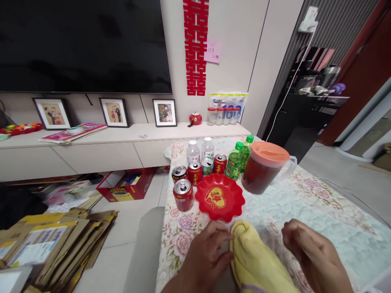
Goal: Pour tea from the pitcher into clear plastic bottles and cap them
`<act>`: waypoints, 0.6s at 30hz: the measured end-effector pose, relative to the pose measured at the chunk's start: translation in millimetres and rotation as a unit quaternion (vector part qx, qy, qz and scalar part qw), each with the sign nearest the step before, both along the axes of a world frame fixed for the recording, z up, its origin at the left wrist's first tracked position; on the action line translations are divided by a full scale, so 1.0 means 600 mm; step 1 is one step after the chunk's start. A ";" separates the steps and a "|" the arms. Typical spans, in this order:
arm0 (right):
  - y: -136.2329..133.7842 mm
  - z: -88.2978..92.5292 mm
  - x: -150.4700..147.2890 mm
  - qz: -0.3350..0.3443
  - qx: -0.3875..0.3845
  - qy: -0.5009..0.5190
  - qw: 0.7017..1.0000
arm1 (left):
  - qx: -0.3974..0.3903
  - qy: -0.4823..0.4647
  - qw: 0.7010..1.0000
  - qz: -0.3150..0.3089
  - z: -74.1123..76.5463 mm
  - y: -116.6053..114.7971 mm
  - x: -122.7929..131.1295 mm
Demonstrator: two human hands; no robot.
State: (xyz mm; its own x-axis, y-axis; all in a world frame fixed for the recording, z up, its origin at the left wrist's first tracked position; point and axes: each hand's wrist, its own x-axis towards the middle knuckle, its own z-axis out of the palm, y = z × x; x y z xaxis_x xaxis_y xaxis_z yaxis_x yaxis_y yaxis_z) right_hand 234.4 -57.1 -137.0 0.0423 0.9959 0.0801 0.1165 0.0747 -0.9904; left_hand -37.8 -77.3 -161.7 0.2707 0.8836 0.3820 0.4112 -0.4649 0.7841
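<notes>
A folded yellow cloth [259, 260] with a purple edge lies at the near side of the table, in front of the scalloped red plate [233, 197]. My left hand [206, 256] is at the cloth's left edge, fingers curled and the fingertips against the fabric. To the right of the cloth, and apart from it, my right hand [314, 252] is closed with the fingers curled in. Whatever it may hold is hidden. Just behind the left hand stands a red drink can [183, 199], beside the plate.
Behind the plate stand more cans [194, 173], white-capped bottles [193, 152], green-capped bottles [235, 162] and a lidded pitcher of dark liquid [258, 175]. A floral cover lies over the table [324, 207]. Flattened cardboard [88, 236] and a red box [128, 189] are on the floor at left.
</notes>
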 end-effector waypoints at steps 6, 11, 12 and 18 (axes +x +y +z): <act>0.113 -0.058 0.035 -0.085 -0.026 -0.008 0.996 | 0.256 0.291 0.907 0.163 -0.030 0.045 -0.002; 0.129 -0.095 0.040 -0.106 -0.053 0.103 0.988 | 0.316 0.307 0.884 0.154 -0.013 0.051 -0.007; 0.126 -0.097 0.042 -0.104 -0.056 0.120 0.986 | 0.314 0.295 0.892 0.137 0.006 0.048 -0.013; 0.121 -0.119 0.061 -0.106 -0.098 0.155 0.977 | 0.257 0.200 0.940 0.106 0.176 0.126 -0.094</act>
State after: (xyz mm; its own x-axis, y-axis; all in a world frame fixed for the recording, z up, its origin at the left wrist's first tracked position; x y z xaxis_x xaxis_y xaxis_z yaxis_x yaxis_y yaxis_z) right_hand 270.9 15.3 -208.2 0.2416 0.9571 -0.1599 -0.1986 -0.1125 -0.9736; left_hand -94.3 -1.5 -55.9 0.3222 0.6607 0.6780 0.7509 -0.6145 0.2420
